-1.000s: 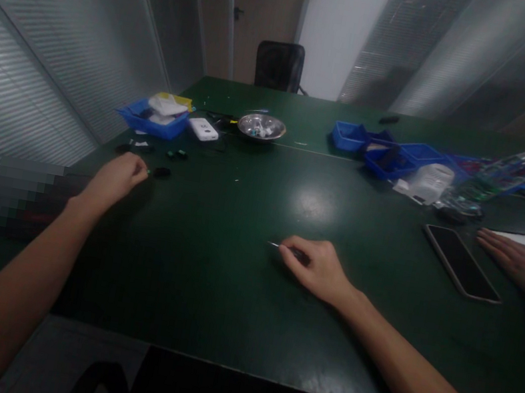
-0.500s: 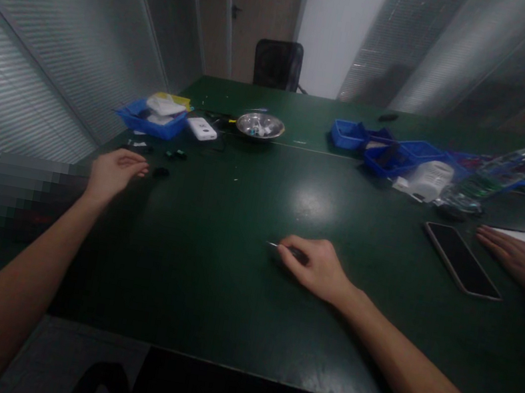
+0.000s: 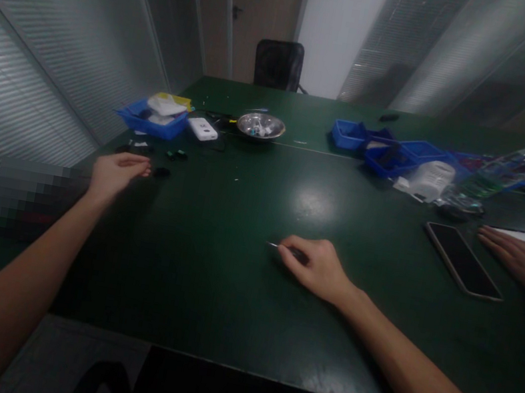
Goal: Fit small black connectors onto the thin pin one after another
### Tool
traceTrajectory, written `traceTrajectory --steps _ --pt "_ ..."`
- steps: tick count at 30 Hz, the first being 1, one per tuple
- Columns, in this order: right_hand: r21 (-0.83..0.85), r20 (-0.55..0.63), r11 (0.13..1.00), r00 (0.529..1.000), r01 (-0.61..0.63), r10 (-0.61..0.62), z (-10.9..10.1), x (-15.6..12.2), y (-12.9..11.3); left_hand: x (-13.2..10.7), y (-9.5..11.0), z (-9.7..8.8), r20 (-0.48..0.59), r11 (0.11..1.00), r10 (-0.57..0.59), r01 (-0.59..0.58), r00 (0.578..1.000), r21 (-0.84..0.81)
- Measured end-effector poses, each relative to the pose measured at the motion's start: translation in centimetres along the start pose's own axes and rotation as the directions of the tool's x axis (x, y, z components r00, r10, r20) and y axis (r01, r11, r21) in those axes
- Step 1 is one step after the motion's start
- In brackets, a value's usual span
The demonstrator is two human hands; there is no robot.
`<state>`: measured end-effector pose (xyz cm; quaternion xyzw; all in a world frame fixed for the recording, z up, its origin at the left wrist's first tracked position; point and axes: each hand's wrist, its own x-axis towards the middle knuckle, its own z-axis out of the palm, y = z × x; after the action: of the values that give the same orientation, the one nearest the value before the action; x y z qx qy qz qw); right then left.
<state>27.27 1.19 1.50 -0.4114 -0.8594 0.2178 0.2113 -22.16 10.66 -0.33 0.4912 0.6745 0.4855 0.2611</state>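
Observation:
My left hand point(image 3: 116, 172) rests on the green table point(image 3: 207, 281) at the left, fingers stretched toward a small black part point(image 3: 162, 172) just beyond the fingertips. Nothing shows in that hand. More small dark parts point(image 3: 175, 155) lie a little farther back. My right hand point(image 3: 315, 268) lies near the table's middle, fingers curled around a thin metal tool point(image 3: 278, 247) whose tip sticks out to the left.
A blue bin point(image 3: 152, 120) with white items, a white device point(image 3: 202, 129) and a metal bowl point(image 3: 261, 126) stand at the back left. Blue trays point(image 3: 382, 151), a plastic bottle point(image 3: 489, 175) and a phone point(image 3: 463, 262) lie right. Another person's hand point(image 3: 520, 261) rests flat by the phone.
My left hand went from a closed pinch to outstretched fingers and slid slightly back and left. The right hand kept still.

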Motion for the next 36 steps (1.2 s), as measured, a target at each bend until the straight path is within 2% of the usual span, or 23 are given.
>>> traceTrajectory --steps 8,13,16,19,23,25,30,36 --pt "-0.019 0.0 1.0 1.0 -0.005 0.005 0.1 0.0 0.1 0.7 -1.1 0.2 -0.048 0.999 -0.029 0.027 0.998 -0.042" --pt "-0.006 0.003 1.0 1.0 -0.004 0.004 0.0 -0.1 0.1 0.8 -1.0 0.0 -0.044 0.999 -0.009 0.011 0.999 0.04" --pt "0.001 0.006 1.0 1.0 -0.006 0.006 0.0 -0.1 0.0 0.6 -0.8 -0.1 -0.029 0.977 0.07 -0.063 0.997 0.204" --pt "-0.003 0.013 1.0 1.0 -0.004 0.004 0.0 0.0 0.0 0.4 -0.7 -0.2 0.02 0.902 0.219 -0.211 0.975 0.377" --pt "-0.004 0.014 1.0 1.0 -0.007 0.007 -0.1 0.1 -0.1 0.3 -0.5 0.0 0.053 0.822 0.334 -0.318 0.941 0.473" --pt "0.0 0.018 1.0 1.0 -0.011 0.011 -0.1 0.0 -0.2 0.3 -0.4 0.2 0.029 0.855 0.305 -0.287 0.952 0.432" --pt "-0.014 0.026 1.0 1.0 -0.016 0.017 -0.1 0.0 -0.2 1.0 -0.9 0.0 0.011 0.944 0.121 -0.118 0.993 0.308" --pt "-0.023 0.029 1.0 0.999 -0.014 0.015 -0.1 0.0 -0.3 0.9 -0.8 -0.2 0.04 0.959 0.073 -0.081 0.997 0.273"
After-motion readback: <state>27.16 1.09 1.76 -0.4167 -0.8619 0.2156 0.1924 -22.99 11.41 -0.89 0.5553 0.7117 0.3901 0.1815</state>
